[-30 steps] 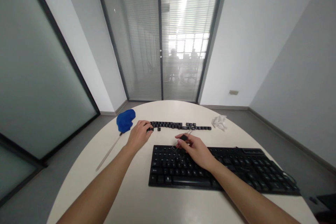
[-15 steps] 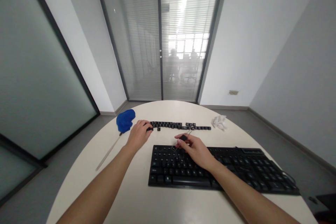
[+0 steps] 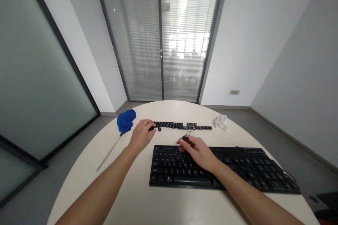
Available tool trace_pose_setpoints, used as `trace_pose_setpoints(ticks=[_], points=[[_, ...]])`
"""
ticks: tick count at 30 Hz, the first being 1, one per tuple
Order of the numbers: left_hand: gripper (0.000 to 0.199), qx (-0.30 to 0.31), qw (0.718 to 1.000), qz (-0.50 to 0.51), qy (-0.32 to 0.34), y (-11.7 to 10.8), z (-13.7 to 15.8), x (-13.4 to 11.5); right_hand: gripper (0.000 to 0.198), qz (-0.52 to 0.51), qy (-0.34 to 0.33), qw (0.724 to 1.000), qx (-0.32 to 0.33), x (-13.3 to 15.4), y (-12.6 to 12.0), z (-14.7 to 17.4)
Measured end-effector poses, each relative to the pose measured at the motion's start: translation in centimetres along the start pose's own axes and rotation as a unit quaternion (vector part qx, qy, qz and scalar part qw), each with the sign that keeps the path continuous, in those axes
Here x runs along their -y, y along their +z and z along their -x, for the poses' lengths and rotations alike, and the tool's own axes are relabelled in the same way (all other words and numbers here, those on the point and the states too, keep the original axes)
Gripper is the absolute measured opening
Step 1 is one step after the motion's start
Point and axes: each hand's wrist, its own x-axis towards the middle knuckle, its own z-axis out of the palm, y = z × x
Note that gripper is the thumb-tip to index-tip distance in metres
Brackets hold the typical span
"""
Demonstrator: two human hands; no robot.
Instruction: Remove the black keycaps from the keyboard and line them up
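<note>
Centrally, a black keyboard (image 3: 192,180) lies on the table (image 3: 126,200).
The right hand (image 3: 197,150) pinches a wire puller (image 3: 186,139) over its keys; the left hand (image 3: 142,134) rests by loose keycaps (image 3: 169,124), whether gripping one cannot be told.

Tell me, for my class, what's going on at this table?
A person's right hand holds a dark-handled wire tool over the black keyboard. The left hand has its fingers at a small black piece, by the left end of loose keycaps lined up beyond the keyboard. A crumpled white wad lies off to the right.
</note>
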Motion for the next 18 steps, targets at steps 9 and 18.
trace_pose_setpoints(ticks=[9,18], points=[[0.014,0.122,0.979,0.151,0.07,-0.9,0.4,-4.7,0.036,0.086,-0.022,0.995,0.051,1.2,-0.6,1.0],[0.013,0.194,0.949,0.224,0.108,-1.9,0.8,-7.5,0.034,0.13,-0.05,0.987,0.075,1.0,-0.3,1.1]])
